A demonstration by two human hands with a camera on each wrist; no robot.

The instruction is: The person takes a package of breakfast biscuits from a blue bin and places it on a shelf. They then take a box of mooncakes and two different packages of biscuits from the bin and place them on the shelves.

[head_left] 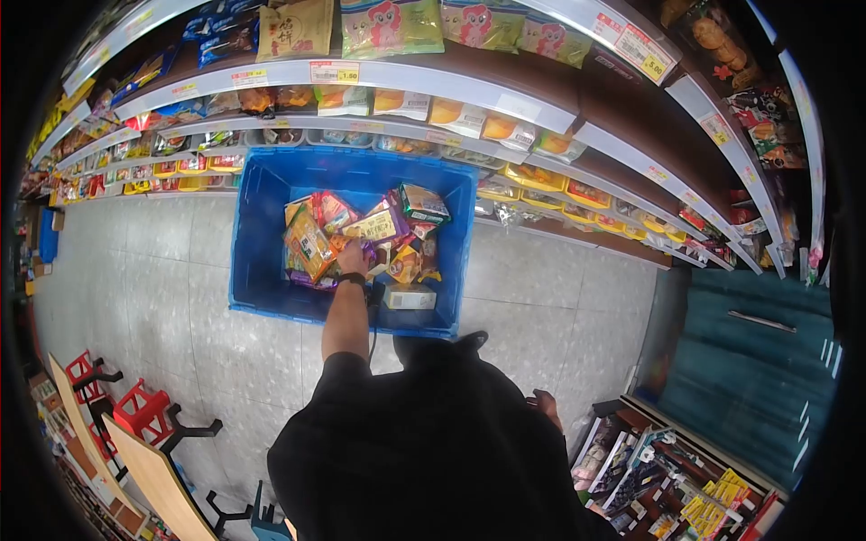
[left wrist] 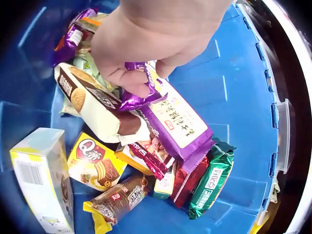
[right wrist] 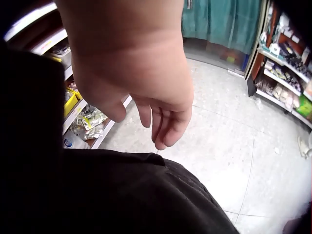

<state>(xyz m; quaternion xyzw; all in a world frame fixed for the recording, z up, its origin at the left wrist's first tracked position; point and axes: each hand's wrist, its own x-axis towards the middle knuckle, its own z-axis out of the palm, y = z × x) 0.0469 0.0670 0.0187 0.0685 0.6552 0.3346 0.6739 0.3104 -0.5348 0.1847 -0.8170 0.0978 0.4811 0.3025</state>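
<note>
Way in for L hand: thru top of blue rectangular plastic crate. Purple-and-cream plastic packet right by it, in the way; white-yellow cardboard box blocks too. R hand: room over grey tiled floor, black cloth close.

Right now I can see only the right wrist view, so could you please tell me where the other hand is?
Observer: The left hand is inside the blue bin, as the head view shows.
Operator: Thank you; could you kindly tell me whether it is holding anything?
Observer: Yes, in the left wrist view its fingers pinch a small, shiny purple packet.
</note>
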